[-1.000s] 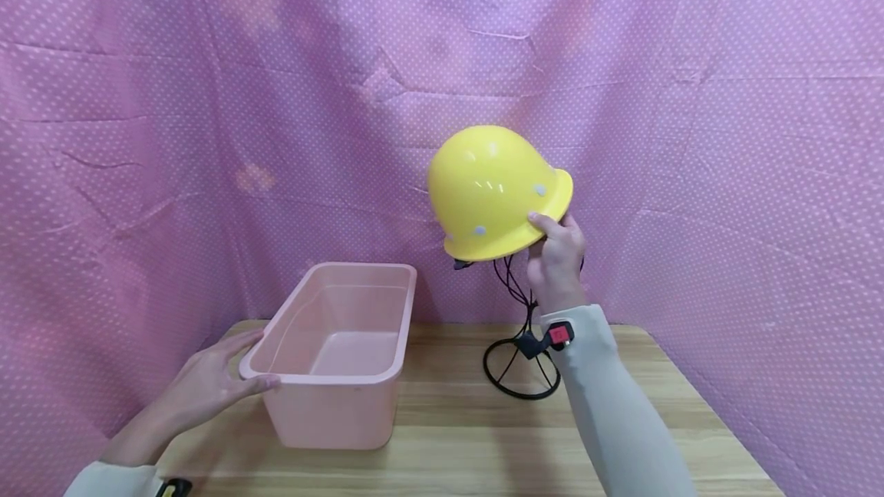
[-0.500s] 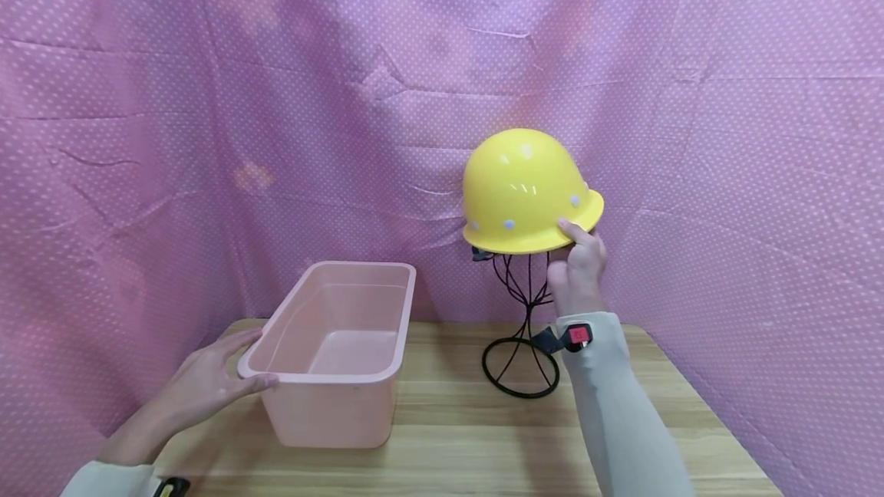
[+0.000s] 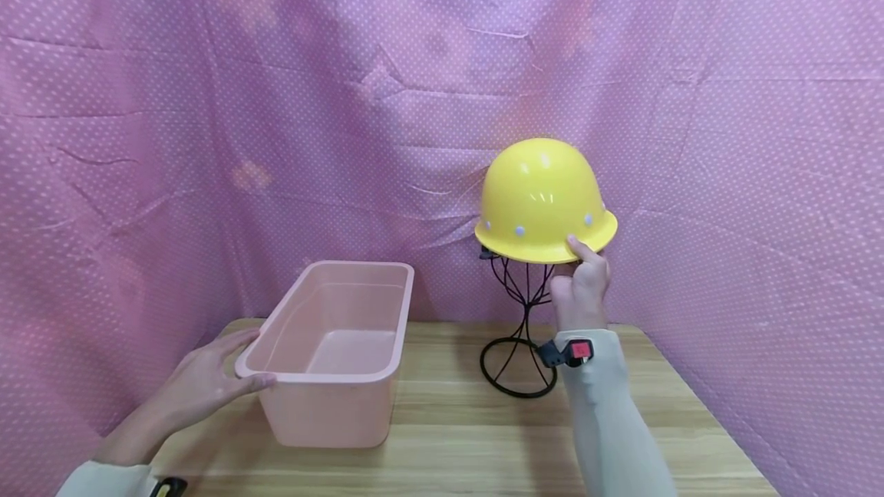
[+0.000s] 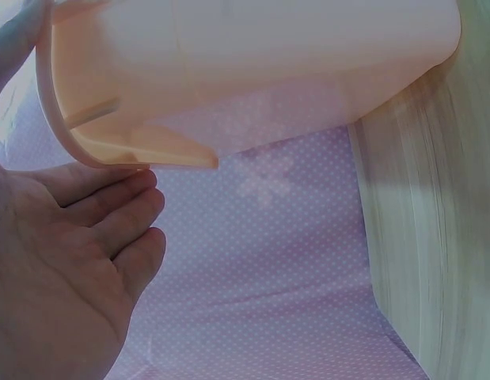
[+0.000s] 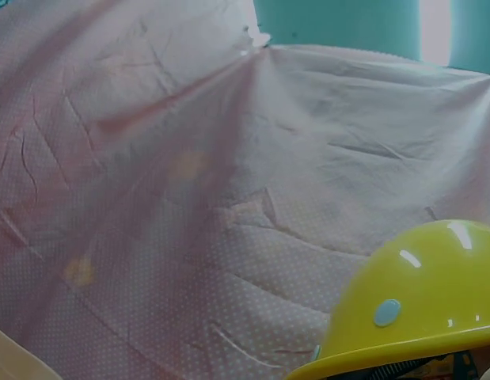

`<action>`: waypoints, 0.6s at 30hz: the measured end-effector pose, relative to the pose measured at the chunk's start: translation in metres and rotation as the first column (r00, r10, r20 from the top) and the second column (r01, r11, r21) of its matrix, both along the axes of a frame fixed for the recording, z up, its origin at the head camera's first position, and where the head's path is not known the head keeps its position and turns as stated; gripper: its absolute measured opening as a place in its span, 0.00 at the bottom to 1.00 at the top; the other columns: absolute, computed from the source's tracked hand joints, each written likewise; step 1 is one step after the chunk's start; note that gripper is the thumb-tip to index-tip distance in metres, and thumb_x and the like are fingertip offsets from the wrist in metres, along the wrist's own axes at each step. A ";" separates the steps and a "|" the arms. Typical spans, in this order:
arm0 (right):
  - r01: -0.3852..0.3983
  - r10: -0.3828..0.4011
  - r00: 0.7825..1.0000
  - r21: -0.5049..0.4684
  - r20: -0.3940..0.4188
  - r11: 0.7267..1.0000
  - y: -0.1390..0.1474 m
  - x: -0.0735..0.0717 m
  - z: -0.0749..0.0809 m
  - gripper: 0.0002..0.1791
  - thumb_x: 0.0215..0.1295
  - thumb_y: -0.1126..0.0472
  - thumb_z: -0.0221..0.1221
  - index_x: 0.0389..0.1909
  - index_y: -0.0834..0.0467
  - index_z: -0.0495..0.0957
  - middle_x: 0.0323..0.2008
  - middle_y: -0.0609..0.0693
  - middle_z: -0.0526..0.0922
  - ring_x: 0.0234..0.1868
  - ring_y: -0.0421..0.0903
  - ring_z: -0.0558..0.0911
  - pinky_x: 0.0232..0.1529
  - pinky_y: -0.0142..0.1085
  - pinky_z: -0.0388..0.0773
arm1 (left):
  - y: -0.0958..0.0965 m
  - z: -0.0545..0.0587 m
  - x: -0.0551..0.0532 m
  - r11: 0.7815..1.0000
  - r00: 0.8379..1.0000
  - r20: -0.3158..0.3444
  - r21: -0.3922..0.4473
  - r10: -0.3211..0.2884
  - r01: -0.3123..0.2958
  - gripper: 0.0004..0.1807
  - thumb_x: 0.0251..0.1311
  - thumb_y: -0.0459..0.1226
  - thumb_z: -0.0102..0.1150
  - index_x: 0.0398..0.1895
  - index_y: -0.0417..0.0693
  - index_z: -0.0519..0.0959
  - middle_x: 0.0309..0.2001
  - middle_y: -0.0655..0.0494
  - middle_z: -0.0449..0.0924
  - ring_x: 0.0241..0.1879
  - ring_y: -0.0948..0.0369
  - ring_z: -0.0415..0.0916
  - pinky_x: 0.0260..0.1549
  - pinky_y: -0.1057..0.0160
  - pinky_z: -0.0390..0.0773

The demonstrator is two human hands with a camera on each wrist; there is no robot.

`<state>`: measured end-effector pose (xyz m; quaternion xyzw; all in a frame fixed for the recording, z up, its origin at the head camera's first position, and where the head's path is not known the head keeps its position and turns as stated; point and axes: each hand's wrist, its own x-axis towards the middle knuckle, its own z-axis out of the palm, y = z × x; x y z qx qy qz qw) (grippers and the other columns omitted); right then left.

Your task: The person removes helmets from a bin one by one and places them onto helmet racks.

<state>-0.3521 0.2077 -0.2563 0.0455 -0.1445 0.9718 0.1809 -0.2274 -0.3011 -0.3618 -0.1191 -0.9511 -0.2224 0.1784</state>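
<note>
In the head view my right hand (image 3: 582,287) pinches the brim of a yellow hard hat (image 3: 542,194), thumb on the outside and fingers underneath. Beneath the hat stands a black wire stand (image 3: 528,309) with a ring base; its top is hidden by the hat, so I cannot tell how far the two touch. The right wrist view catches the hat (image 5: 423,293) at its lower right corner. My left hand (image 3: 200,383) rests against the near left corner of a pink plastic bin (image 3: 331,413). The left wrist view shows this hand's fingers (image 4: 122,222) extended beside the bin's rim.
Both bin and stand are on a light wooden table (image 3: 456,436), the bin left of the stand. A pink dotted curtain (image 3: 331,136) hangs behind and at both sides. The bin's inside shows a bare floor.
The hard hat has moved right, then slightly down, and its tilt has levelled out over the wire stand. My right hand moved with it. The left hand and bin stay almost still.
</note>
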 end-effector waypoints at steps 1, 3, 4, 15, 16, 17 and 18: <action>0.000 0.000 1.000 -0.002 0.003 1.000 0.000 0.000 -0.002 0.34 0.67 0.81 0.49 0.73 0.58 0.64 0.67 0.52 0.73 0.71 0.48 0.74 0.68 0.36 0.77 | 0.000 0.000 -0.001 1.000 1.000 0.003 0.000 0.003 -0.003 0.48 0.58 0.57 0.69 0.74 0.40 0.64 0.69 0.26 0.67 0.60 0.22 0.69 0.47 0.17 0.68; -0.006 0.006 1.000 -0.026 0.021 1.000 0.001 0.001 -0.007 0.34 0.66 0.81 0.50 0.72 0.57 0.64 0.68 0.52 0.73 0.71 0.48 0.74 0.67 0.36 0.78 | 0.000 -0.001 -0.001 1.000 1.000 0.006 -0.006 0.014 -0.014 0.48 0.58 0.58 0.68 0.74 0.40 0.64 0.70 0.27 0.67 0.63 0.20 0.64 0.48 0.17 0.67; -0.008 0.009 1.000 -0.034 0.028 0.999 0.001 0.002 -0.009 0.35 0.66 0.81 0.51 0.73 0.56 0.64 0.69 0.51 0.73 0.71 0.47 0.74 0.67 0.36 0.78 | 0.000 -0.001 -0.001 1.000 1.000 0.010 -0.008 0.018 -0.018 0.48 0.58 0.58 0.68 0.74 0.40 0.64 0.70 0.27 0.67 0.64 0.20 0.63 0.48 0.16 0.67; -0.014 0.017 0.999 -0.065 0.033 0.998 -0.005 0.006 -0.028 0.34 0.69 0.80 0.47 0.75 0.56 0.63 0.70 0.50 0.71 0.73 0.46 0.71 0.69 0.35 0.75 | 0.004 0.000 0.000 0.999 0.999 0.013 -0.004 0.052 -0.052 0.49 0.56 0.61 0.69 0.74 0.43 0.65 0.70 0.30 0.68 0.65 0.22 0.63 0.50 0.18 0.68; -0.014 0.017 0.999 -0.065 0.035 0.998 -0.005 0.007 -0.029 0.34 0.69 0.80 0.47 0.75 0.56 0.62 0.70 0.50 0.71 0.73 0.46 0.71 0.69 0.35 0.75 | 0.004 0.000 0.000 0.999 0.999 0.006 -0.002 0.053 -0.053 0.49 0.56 0.60 0.69 0.74 0.44 0.66 0.70 0.30 0.69 0.65 0.22 0.64 0.50 0.18 0.68; -0.014 0.016 0.999 -0.060 0.033 0.998 -0.006 0.007 -0.030 0.35 0.70 0.79 0.47 0.75 0.55 0.62 0.70 0.50 0.71 0.73 0.45 0.71 0.69 0.34 0.75 | 0.004 0.000 -0.001 0.999 0.999 0.002 0.001 0.053 -0.053 0.49 0.55 0.60 0.69 0.74 0.44 0.66 0.69 0.30 0.70 0.64 0.22 0.65 0.50 0.19 0.69; -0.015 0.018 0.999 -0.067 0.034 0.998 -0.006 0.008 -0.031 0.35 0.69 0.80 0.48 0.75 0.55 0.62 0.70 0.50 0.71 0.73 0.46 0.71 0.70 0.34 0.75 | 0.004 -0.001 -0.001 0.999 0.999 0.000 0.004 0.052 -0.052 0.48 0.55 0.60 0.70 0.74 0.43 0.66 0.69 0.30 0.70 0.64 0.23 0.65 0.50 0.19 0.69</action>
